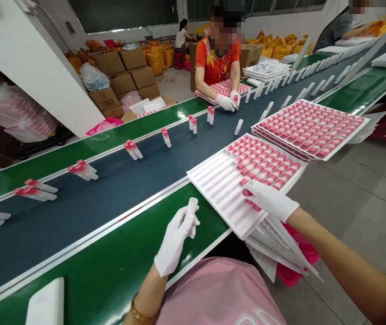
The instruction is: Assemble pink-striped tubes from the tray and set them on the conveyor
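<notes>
In the head view my gloved left hand (176, 234), over the green table edge, has its fingers wrapped round a small white tube (192, 206) held roughly upright. My right hand (269, 198), also in a white glove, reaches down over a white ridged tray (209, 180). Its fingers are closed at a pink cap (247, 192), and part of that grip is hidden by the glove. Rows of pink-and-white caps (264, 158) lie in the far and right part of this tray; bare grooves show on its left.
A conveyor belt (139, 180) carries white tubes, those at left with pink caps. A stack of filled trays (311, 126) stands at right. Opposite, a co-worker's gloved hands (228, 102) handle a pink-topped tube. A white block (46, 302) lies at front left; white sheets (274, 243) hang below.
</notes>
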`<state>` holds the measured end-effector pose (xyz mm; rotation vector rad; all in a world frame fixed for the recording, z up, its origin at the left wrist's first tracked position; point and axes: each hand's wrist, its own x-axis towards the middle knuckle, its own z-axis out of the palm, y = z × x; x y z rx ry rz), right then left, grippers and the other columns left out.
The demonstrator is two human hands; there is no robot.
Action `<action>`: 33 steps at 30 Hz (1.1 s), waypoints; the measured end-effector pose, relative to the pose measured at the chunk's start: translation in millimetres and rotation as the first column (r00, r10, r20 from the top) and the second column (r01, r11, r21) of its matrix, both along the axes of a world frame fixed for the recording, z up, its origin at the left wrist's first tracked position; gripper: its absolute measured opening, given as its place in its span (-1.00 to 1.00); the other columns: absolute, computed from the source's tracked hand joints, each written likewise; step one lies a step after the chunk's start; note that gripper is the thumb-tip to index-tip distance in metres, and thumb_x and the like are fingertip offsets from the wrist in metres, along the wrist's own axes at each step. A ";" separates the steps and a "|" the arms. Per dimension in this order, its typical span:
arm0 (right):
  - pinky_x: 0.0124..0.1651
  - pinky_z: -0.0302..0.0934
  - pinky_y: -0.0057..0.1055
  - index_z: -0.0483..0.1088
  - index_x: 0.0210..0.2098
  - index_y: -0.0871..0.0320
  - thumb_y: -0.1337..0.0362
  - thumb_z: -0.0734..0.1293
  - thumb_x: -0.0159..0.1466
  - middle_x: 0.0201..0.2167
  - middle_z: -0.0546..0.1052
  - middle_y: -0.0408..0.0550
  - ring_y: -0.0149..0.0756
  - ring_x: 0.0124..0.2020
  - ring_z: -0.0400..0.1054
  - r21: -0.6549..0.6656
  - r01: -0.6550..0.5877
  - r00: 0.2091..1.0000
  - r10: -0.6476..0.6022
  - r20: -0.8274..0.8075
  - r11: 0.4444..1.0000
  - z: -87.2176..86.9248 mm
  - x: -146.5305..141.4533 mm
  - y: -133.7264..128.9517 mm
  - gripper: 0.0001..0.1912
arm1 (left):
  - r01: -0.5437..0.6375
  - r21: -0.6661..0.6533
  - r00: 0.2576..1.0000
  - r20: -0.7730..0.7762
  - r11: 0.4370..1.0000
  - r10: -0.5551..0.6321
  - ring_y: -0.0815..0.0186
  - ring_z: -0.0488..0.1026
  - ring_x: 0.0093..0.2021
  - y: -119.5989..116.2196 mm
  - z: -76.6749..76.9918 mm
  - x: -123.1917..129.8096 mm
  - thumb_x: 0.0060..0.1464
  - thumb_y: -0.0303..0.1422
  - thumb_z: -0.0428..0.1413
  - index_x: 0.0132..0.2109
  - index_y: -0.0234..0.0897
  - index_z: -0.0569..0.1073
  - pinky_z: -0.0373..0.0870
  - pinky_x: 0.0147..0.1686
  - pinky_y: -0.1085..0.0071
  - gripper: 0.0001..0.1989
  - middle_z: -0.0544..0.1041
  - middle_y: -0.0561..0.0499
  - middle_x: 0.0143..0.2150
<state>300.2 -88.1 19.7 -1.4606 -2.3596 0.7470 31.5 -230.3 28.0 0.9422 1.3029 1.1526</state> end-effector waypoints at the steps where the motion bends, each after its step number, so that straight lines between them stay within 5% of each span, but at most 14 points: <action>1: -0.24 0.26 -0.44 0.42 -0.29 0.17 0.36 0.26 0.29 -0.37 0.44 -0.11 -0.33 -0.36 0.37 0.002 0.017 0.999 -0.017 -0.041 1.000 6.3 -5.8 -6.1 -0.91 | -0.030 0.001 0.999 -0.021 1.000 0.030 0.34 0.23 -0.44 -0.8 -1.8 0.4 0.27 -0.07 0.04 -0.19 -0.24 0.51 0.30 -0.20 0.33 -0.66 0.36 0.04 -0.40; 4: -0.14 0.31 -0.43 0.39 0.00 0.10 0.27 0.34 0.31 -0.25 0.49 -0.14 -0.32 -0.23 0.41 -0.017 0.058 0.939 -0.060 -0.338 0.998 29.3 -37.7 -35.1 -0.74 | -0.089 0.016 0.992 -0.087 0.996 0.091 0.34 0.24 -0.40 -0.9 -9.3 2.3 0.24 -0.07 0.09 0.01 -0.19 0.53 0.30 -0.23 0.36 -0.64 0.40 0.03 -0.32; 7: -0.11 0.32 -0.42 0.42 0.01 0.05 0.32 0.37 0.31 -0.18 0.51 -0.12 -0.30 -0.16 0.42 0.107 0.006 0.830 0.055 -0.555 0.994 50.5 -80.9 -63.0 -0.73 | -0.073 0.090 0.989 -0.124 0.993 0.084 0.30 0.32 -0.30 0.7 -17.9 1.6 0.25 -0.09 0.09 0.15 -0.15 0.47 0.33 -0.22 0.37 -0.59 0.46 -0.02 -0.21; 11: -0.06 0.29 -0.43 0.45 -0.10 0.10 0.47 0.27 0.36 -0.14 0.51 -0.08 -0.30 -0.09 0.38 0.283 -0.122 0.859 0.244 -0.450 0.951 66.3 -118.0 -74.7 -0.80 | -0.074 0.156 0.992 -0.092 0.985 0.089 0.29 0.38 -0.25 3.4 -29.7 -7.5 0.26 -0.12 0.08 0.14 -0.17 0.47 0.39 -0.20 0.38 -0.61 0.50 -0.05 -0.14; 16: -0.18 0.23 -0.43 0.44 -0.18 0.21 0.52 0.30 0.34 -0.22 0.48 -0.07 -0.31 -0.20 0.36 0.206 -0.247 0.887 0.307 -0.346 0.947 77.2 -123.8 -70.1 -0.86 | -0.042 0.186 0.997 -0.051 0.982 0.053 0.27 0.42 -0.20 6.5 -44.8 -20.9 0.23 -0.14 0.13 0.07 -0.17 0.53 0.42 -0.17 0.38 -0.66 0.52 -0.05 -0.10; 20: -0.23 0.19 -0.46 0.41 -0.24 0.23 0.53 0.33 0.32 -0.28 0.43 -0.12 -0.36 -0.27 0.34 0.162 -0.238 0.885 0.283 -0.369 0.958 79.4 -122.9 -70.7 -0.89 | -0.023 0.242 0.999 -0.031 0.970 0.031 0.26 0.44 -0.19 7.3 -51.4 -22.4 0.24 -0.15 0.13 0.04 -0.17 0.56 0.43 -0.15 0.39 -0.68 0.52 -0.04 -0.14; 27: -0.32 0.10 -0.47 0.25 -0.38 0.19 0.51 0.35 0.31 -0.40 0.33 -0.19 -0.42 -0.38 0.22 0.287 -0.192 0.892 0.289 -0.348 0.938 73.6 -122.6 -70.8 -0.78 | -0.046 0.253 0.995 -0.070 0.967 0.065 0.26 0.44 -0.19 5.8 -53.5 -23.6 0.23 -0.13 0.13 0.05 -0.14 0.56 0.43 -0.14 0.38 -0.67 0.52 -0.04 -0.15; 33: -0.36 0.05 -0.47 0.23 -0.40 0.18 0.49 0.37 0.30 -0.40 0.30 -0.22 -0.44 -0.42 0.19 0.104 -0.276 0.903 0.295 -0.312 0.956 74.8 -122.6 -66.3 -0.75 | -0.030 0.206 0.993 -0.105 0.978 0.052 0.21 0.45 -0.16 1.8 -44.4 -24.5 0.20 -0.11 0.16 0.04 -0.17 0.56 0.43 -0.12 0.35 -0.65 0.53 -0.06 -0.15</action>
